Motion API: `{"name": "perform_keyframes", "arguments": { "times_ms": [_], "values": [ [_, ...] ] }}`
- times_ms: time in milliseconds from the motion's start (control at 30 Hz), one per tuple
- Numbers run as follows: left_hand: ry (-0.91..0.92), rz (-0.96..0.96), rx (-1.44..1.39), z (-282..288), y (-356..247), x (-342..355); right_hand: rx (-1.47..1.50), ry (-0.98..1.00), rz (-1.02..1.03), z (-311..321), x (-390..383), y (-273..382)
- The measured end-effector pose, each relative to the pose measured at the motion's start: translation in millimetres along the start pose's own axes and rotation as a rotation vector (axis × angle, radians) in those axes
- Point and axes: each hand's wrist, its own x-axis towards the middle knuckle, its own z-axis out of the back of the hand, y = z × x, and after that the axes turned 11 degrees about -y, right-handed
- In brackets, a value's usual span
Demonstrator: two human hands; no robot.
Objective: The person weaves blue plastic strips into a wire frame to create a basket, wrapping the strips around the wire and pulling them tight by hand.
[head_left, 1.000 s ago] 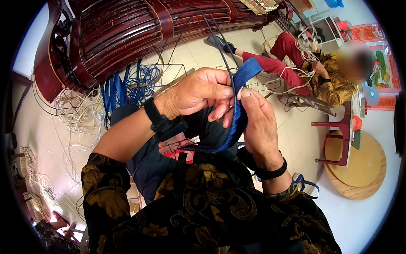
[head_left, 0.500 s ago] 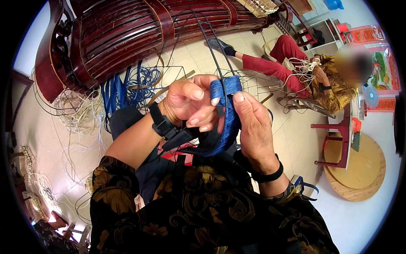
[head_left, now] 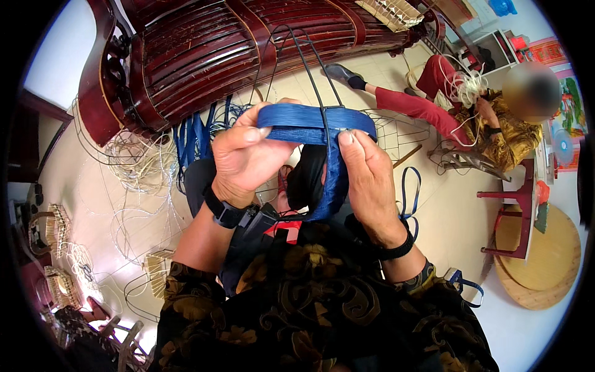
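Note:
A shiny blue woven strap [head_left: 288, 115] runs sideways across a thin black wire frame [head_left: 313, 71] in front of my chest. Its left end bends back as a loop, which my left hand [head_left: 245, 152] pinches between thumb and fingers. Below the crossing, blue strap wraps the wire in a curved band [head_left: 333, 183]. My right hand [head_left: 372, 189] grips this wrapped part, its thumb pressed on the strap near the crossing. Fingers behind the strap are partly hidden. From beside my right hand a loose blue tail [head_left: 409, 192] hangs down.
A dark red slatted wooden bench [head_left: 198, 62] stands ahead, blue straps [head_left: 192, 136] and pale cord [head_left: 139, 158] heaped by it. At right, a seated person [head_left: 505, 127] handles pale cord. Woven baskets [head_left: 59, 229] stand at left; round boards [head_left: 539, 254] lean at right.
My left hand has moved left, drawing the strap out into a long loop. My right hand keeps its grip on the wrapped wire. The view has shifted slightly.

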Motion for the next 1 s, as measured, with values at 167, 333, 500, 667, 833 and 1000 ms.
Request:
{"name": "perform_keyframes", "arguments": {
  "times_ms": [167,333,500,667,833,1000],
  "values": [
    [0.036,-0.196,-0.087,5.1,-37.8,-21.4,-0.329,0.025,0.234,14.7,5.6,5.5],
    [0.121,-0.37,0.007,-8.9,-83.2,-33.1,-0.634,-0.019,0.549,26.1,6.2,46.2],
    [0.189,-0.351,0.051,-44.2,-109.1,-34.3,-0.457,0.1,1.252,-2.8,71.9,45.3],
    [0.134,-0.345,0.129,-67.7,-124.7,-28.3,-0.445,0.761,0.789,2.0,112.6,48.9],
    [0.028,-0.487,0.579,-65.4,-124.3,-35.8,-0.513,0.643,0.752,-18.4,103.0,70.4],
    [-0.213,-0.6,0.914,-92.4,-110.6,-56.2,-0.376,0.598,1.116,-89.4,86.2,179.2]
  ]
}}
